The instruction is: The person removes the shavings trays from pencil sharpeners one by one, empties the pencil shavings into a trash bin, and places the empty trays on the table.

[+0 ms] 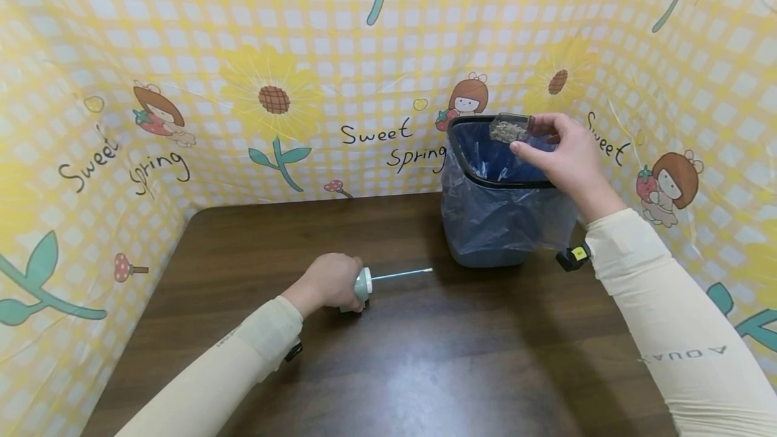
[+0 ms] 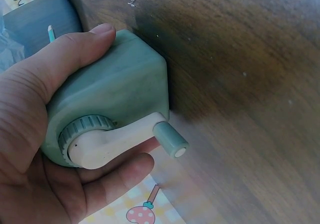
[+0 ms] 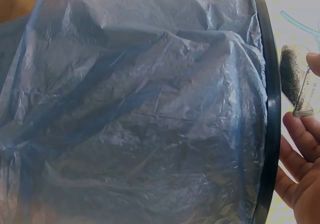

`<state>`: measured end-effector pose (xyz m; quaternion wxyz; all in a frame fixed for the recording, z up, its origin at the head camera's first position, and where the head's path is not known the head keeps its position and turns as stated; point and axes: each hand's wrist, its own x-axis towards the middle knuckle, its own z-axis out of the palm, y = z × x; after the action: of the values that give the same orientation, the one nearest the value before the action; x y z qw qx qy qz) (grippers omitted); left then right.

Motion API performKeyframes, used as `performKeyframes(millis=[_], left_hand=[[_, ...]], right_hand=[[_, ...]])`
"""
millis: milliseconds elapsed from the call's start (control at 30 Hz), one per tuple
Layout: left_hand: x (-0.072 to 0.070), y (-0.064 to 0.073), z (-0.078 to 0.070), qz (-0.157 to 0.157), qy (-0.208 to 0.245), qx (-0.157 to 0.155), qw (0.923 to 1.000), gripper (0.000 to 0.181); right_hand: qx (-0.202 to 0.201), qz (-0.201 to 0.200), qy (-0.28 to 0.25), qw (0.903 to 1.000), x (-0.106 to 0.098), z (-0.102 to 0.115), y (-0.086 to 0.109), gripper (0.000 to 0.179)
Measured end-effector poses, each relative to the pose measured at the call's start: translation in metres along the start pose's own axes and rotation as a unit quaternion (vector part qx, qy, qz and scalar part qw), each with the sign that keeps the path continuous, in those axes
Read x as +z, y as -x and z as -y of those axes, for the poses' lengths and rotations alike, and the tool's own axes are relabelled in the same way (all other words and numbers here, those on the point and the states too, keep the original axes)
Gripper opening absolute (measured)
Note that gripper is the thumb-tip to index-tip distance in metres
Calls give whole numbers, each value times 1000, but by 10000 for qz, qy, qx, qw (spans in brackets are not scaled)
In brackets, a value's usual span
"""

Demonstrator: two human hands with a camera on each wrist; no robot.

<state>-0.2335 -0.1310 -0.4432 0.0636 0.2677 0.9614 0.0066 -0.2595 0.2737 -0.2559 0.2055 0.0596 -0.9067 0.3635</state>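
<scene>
In the head view my left hand (image 1: 330, 280) grips a green hand-crank pencil sharpener (image 2: 131, 76) on the table, its thumb over the top. A white crank arm (image 2: 117, 139) with a green knob shows on its side in the left wrist view. From the sharpener's white collar a light-blue pencil (image 1: 400, 274) juts toward the right. My right hand (image 1: 569, 154) pinches a small clear shavings drawer (image 1: 508, 129) with grey-brown pencil shavings inside. It is held tilted above the mouth of a bin (image 1: 485, 256), just past the black rim (image 3: 271, 119) in the right wrist view.
A translucent bag (image 1: 467, 204) lines the bin and drapes over its outside. The bin stands at the back right of the dark wooden table (image 1: 400, 363). Small pale crumbs (image 2: 132, 2) lie on the wood. A yellow checked cloth (image 1: 364, 59) hangs around the table.
</scene>
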Motion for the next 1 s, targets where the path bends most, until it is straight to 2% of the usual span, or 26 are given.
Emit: performKeyframes(millis=[1000], left_hand=[[2, -2, 1, -4, -51, -15, 10000, 59]], right_hand=[[-320, 207, 602, 9975, -6, -4, -6, 66]])
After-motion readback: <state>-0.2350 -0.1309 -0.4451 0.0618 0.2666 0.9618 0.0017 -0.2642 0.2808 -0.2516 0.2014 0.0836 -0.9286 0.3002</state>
